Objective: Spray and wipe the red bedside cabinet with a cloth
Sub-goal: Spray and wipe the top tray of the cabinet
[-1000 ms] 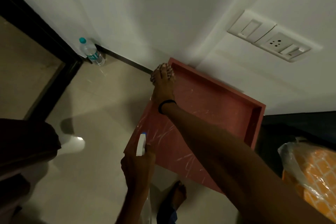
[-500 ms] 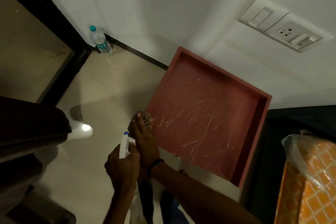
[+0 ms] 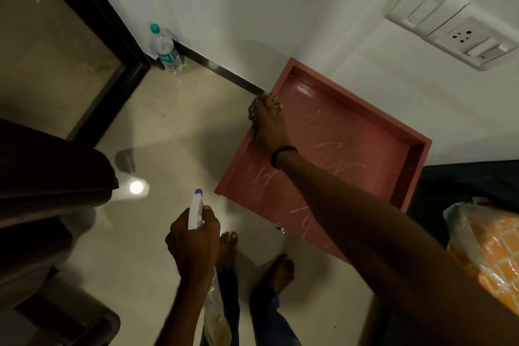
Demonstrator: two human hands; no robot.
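**Red cabinet** (image 3: 351, 154): seen from above, toward 3 o'clock of the frame centre, standing against the white wall (image 3: 252, 8). The top is tray-shaped with a raised rim. It carries pale scratch marks and a glossy patch near its 12 o'clock corner.

**Right hand** (image 3: 266, 126): the arm is stretched in from 5 o'clock across the cabinet top. The hand lies on the rim at the cabinet's 9 o'clock side, fingers bent over the edge onto a dark, light-speckled cloth (image 3: 253, 114). Whether they close round the cloth cannot be told. There is a black wristband (image 3: 282, 154) at the wrist.

**Left hand** (image 3: 193, 241): at 7 o'clock of the cabinet, clear of it and over the floor. The fingers are wrapped round the neck of a spray bottle (image 3: 195, 209). Its white head has a blue nozzle tip pointing toward 12 o'clock, and its clear body hangs below the hand.

**Floor** (image 3: 168, 126): pale glossy tile, with a round light reflection (image 3: 136, 187) at 9 o'clock of the spray bottle. Bare feet (image 3: 229, 250) and blue trouser legs (image 3: 269, 314) are at 6 o'clock.

**Water bottle** (image 3: 166, 50): clear plastic with a teal cap, upright on the floor against the wall. It is at 10 o'clock of the cabinet and well apart from it, just beside a black door frame (image 3: 92, 36).

**Switch and socket plate** (image 3: 455, 34): on the wall, at 1 o'clock of the cabinet.

**Orange patterned bundle** (image 3: 486, 258): in clear plastic wrap, at the frame edge toward 4 o'clock.

**Dark brown furniture** (image 3: 42, 177): at the frame edge, at 9 o'clock.
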